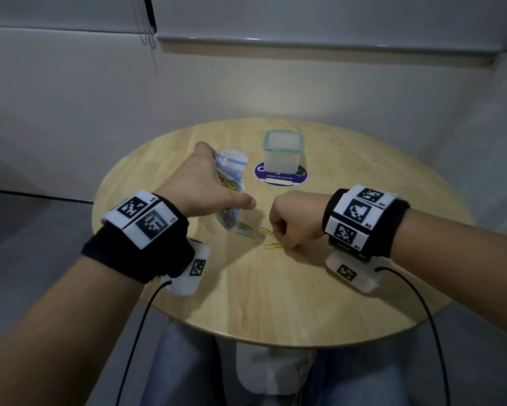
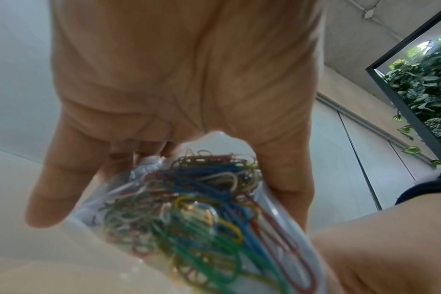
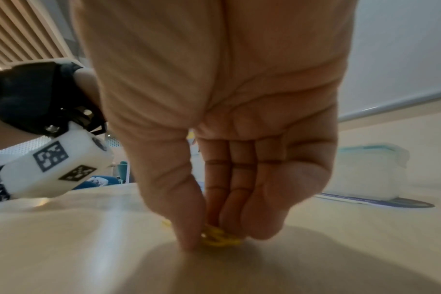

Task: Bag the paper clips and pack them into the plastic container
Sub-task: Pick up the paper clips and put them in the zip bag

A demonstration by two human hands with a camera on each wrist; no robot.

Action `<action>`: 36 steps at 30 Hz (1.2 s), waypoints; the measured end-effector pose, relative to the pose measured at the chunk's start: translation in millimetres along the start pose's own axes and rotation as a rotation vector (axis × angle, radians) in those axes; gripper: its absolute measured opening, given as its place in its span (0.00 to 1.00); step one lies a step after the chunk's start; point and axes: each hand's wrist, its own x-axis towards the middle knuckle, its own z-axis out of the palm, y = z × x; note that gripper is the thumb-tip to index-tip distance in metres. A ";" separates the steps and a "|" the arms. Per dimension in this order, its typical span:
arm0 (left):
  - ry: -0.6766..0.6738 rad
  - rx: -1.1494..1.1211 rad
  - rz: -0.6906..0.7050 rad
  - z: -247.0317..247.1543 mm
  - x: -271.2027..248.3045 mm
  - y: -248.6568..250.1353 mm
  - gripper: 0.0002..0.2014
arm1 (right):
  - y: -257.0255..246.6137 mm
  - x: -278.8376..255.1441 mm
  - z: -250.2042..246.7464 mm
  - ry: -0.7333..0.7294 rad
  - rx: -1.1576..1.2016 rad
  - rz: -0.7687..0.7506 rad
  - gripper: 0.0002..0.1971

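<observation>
While your left hand (image 1: 206, 183) grips the clip-filled bag (image 1: 230, 183), your right hand (image 1: 294, 220) pinches yellow paper clips (image 3: 219, 239) on the table (image 1: 319, 288), near the plastic container (image 1: 283, 152).

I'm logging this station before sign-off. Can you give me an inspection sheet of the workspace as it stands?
Surface: round light wooden table, round purple sticker.
Job's things: clear zip bag of coloured paper clips; loose yellow paper clips; one greenish clip; lidded clear plastic container on the sticker.
Clutter: nothing seen.
Hands: left hand holds the bag; right hand pinches yellow clips.
Cables: black wrist camera leads.
Surroundings: pale wall, hanging blind cord.
</observation>
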 end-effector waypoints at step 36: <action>-0.016 0.035 -0.017 -13.1 -3.1 -20.4 0.40 | -34.4 19.2 1.0 -0.014 -0.093 0.108 0.05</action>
